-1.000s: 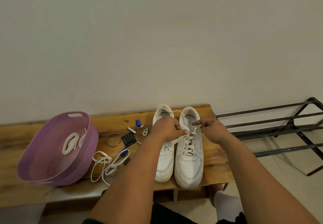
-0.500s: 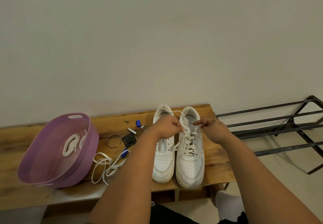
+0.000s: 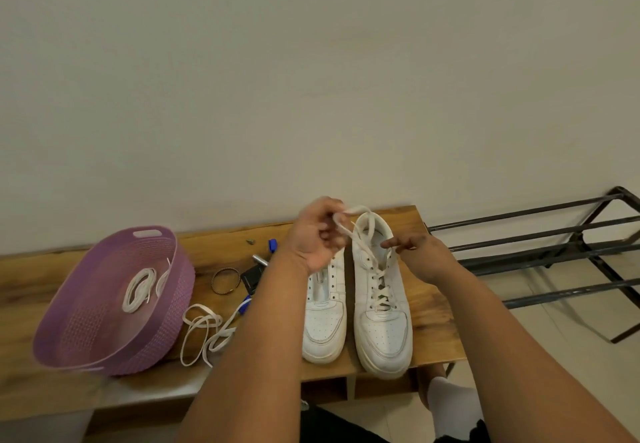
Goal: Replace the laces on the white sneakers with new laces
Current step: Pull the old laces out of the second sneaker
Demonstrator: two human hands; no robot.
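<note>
Head cam: wooden bench (image 3: 429, 307) w/ sneakers (image 3: 381, 325) by beige wall (image 3: 311, 79); left hand (image 3: 317, 238) gripping lace (image 3: 346, 231), right hand (image 3: 420, 254) pinching eyelet edge.

Two white sneakers (image 3: 353, 304), one purple basket (image 3: 86, 345), two hands (image 3: 317, 238).

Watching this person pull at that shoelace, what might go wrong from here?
The left hand grips a lace end pulled up from the right sneaker; only the right hand steadies that shoe, so a hard tug might tip it toward the bench edge. The loose lace lying beside the purple basket looks much like the coiled lace inside, so old and new may get mixed.
</note>
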